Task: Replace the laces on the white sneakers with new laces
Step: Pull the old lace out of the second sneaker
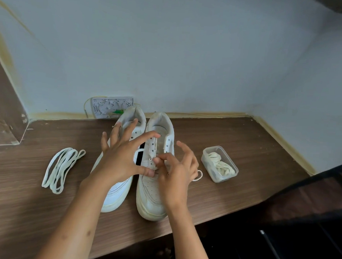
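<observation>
The 2 white leather sneakers stand side by side on the brown wood-grain surface, heels toward the wall and toes toward the person, so each shoe's long axis runs straight away from them. Both hands are over the right-hand white sneaker, at its lower eyelets. The right hand pinches a short piece of white lace just above the toe box, thumb and forefinger together on it, the other fingers curled loosely above. The left hand has its thumb pressed against the same spot and its fingers spread out straight over the left-hand white sneaker, gripping nothing that I can make out. The lace lies right under both grips, and the open eyelet rows run up from there toward the heel, so I would judge that threading must travel away from the person.

A small clear plastic tub, lidless, sits to the right of the shoes and holds a bundle of cream laces. A loose looped white flat lace lies on the surface, left of the shoes.
</observation>
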`<state>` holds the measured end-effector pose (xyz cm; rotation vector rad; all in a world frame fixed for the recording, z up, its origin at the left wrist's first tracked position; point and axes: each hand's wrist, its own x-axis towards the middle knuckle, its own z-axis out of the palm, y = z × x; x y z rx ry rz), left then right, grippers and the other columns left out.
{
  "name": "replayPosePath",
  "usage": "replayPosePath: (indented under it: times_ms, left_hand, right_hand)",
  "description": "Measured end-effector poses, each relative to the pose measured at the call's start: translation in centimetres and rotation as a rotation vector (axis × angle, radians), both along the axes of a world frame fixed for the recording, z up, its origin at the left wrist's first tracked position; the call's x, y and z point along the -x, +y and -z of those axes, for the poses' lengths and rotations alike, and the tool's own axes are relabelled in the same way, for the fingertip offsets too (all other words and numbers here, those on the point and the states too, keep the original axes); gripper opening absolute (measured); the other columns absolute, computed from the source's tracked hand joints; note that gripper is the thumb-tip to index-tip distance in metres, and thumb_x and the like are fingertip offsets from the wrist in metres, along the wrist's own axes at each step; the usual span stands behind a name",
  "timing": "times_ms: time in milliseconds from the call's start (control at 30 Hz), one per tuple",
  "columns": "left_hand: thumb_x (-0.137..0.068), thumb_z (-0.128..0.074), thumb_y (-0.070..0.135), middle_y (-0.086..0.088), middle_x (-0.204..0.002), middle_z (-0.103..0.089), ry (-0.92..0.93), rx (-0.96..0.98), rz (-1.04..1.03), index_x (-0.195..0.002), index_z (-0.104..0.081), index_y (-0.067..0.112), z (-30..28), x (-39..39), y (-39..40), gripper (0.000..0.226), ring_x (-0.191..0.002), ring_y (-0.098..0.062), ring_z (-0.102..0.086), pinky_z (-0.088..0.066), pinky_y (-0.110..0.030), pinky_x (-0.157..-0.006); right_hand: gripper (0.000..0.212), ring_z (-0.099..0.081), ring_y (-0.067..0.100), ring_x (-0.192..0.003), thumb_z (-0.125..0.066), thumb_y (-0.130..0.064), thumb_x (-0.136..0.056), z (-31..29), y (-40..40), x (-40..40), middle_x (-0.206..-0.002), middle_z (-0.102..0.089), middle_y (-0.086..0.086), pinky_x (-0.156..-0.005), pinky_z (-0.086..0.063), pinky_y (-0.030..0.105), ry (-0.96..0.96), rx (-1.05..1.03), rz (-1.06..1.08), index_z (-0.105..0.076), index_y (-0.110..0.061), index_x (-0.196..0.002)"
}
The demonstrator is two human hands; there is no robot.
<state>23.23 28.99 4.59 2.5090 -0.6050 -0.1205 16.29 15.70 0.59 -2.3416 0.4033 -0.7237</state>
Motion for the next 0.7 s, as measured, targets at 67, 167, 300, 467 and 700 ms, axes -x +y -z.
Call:
replayPosePath:
  times_ms: [67,167,300,467,700]
  left_hand:
    - [-0.055,-0.084,0.062,0.016,-0.162,0.013,0.004,0.004,0.002,-0.127,-0.023,0.075,0.0,0.0,0.0,0.094,-0.146,-0.019,0.025,0.015,-0.055,-0.115]
    - [-0.054,-0.084,0.062,0.016,-0.162,0.013,0.002,0.008,0.009,-0.125,-0.023,0.076,0.1,0.0,0.2,0.095,-0.146,-0.018,0.025,0.016,-0.056,-0.115]
    - [-0.055,-0.083,0.061,0.015,-0.162,0.014,-0.003,-0.005,0.014,-0.124,-0.02,0.076,0.0,-0.1,0.2,0.094,-0.146,-0.018,0.025,0.016,-0.056,-0.114]
    - [-0.054,-0.085,0.06,0.015,-0.162,0.012,-0.003,0.015,0.009,-0.127,-0.024,0.074,0.0,-0.1,0.1,0.096,-0.146,-0.018,0.025,0.016,-0.056,-0.115]
    - [-0.055,-0.082,0.065,0.017,-0.161,0.014,-0.008,-0.006,0.007,-0.123,-0.019,0.077,0.0,0.0,0.1,0.094,-0.146,-0.017,0.025,0.015,-0.055,-0.115]
  right_hand:
    - [0.015,-0.023,0.015,-0.132,-0.069,-0.019,-0.089,-0.4,0.1,0.0,-0.14,-0.036,-0.012,-0.108,-0.018,0.042,-0.057,-0.1,0.122,-0.069,-0.034,-0.085]
    - [0.014,-0.031,0.012,-0.117,-0.06,-0.014,-0.094,-1.6,-0.8,0.4,-0.125,-0.036,-0.012,-0.108,-0.026,0.045,-0.248,-0.371,0.393,-0.066,-0.024,-0.086]
    - [0.012,-0.029,0.01,-0.107,-0.055,-0.024,-0.098,-2.4,-2.0,0.7,-0.123,-0.035,-0.008,-0.111,-0.025,0.052,-0.294,-0.504,0.561,-0.063,-0.023,-0.09]
    - [0.016,-0.031,0.018,-0.126,-0.054,-0.04,-0.098,-2.0,-1.4,0.7,-0.136,-0.03,-0.006,-0.107,-0.034,0.048,-0.265,-0.292,0.216,-0.06,-0.036,-0.112]
    - [0.016,-0.015,0.022,-0.136,-0.059,-0.018,-0.094,-0.2,0.1,0.2,-0.147,-0.03,-0.003,-0.111,-0.022,0.052,0.075,0.056,-0.059,-0.067,-0.028,-0.104]
